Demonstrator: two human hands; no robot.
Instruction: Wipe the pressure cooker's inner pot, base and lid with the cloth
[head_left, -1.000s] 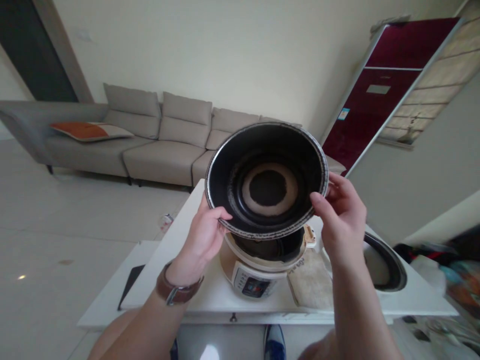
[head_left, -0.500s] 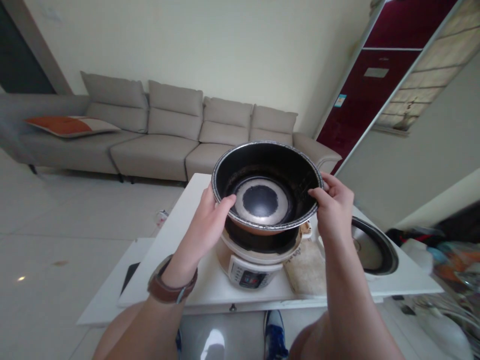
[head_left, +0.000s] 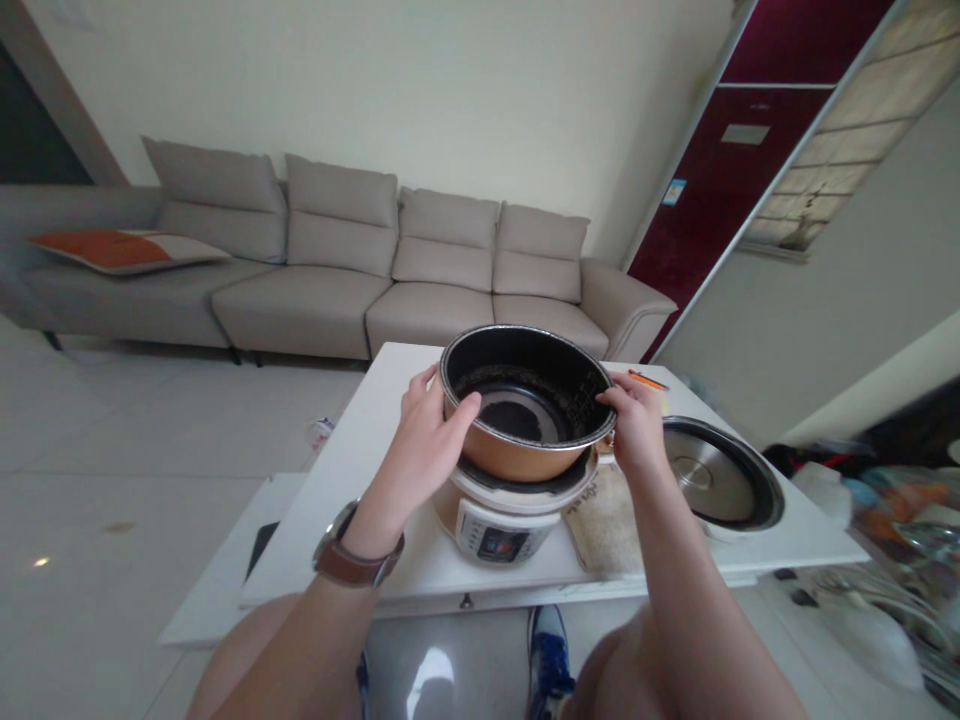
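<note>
My left hand (head_left: 421, 452) and my right hand (head_left: 636, 426) grip opposite sides of the rim of a round inner pot (head_left: 525, 440), black inside and copper-coloured outside. The pot is nearly level, its bottom partly lowered into a white electric cooker base (head_left: 501, 518) with a control panel on its front. A brown-strapped watch sits on my left wrist. The cooker stands on a white table (head_left: 360, 440).
The cooker's lid (head_left: 720, 478) lies upside down on the table to the right. A beige cloth (head_left: 606, 525) lies beside the cooker. A grey sofa (head_left: 315, 290) stands behind the table, a dark red cabinet (head_left: 720, 190) at the right, clutter at the far right.
The pot was tilted up with its opening toward me above the cooker; both hands have brought it down and levelled it into the cooker base.
</note>
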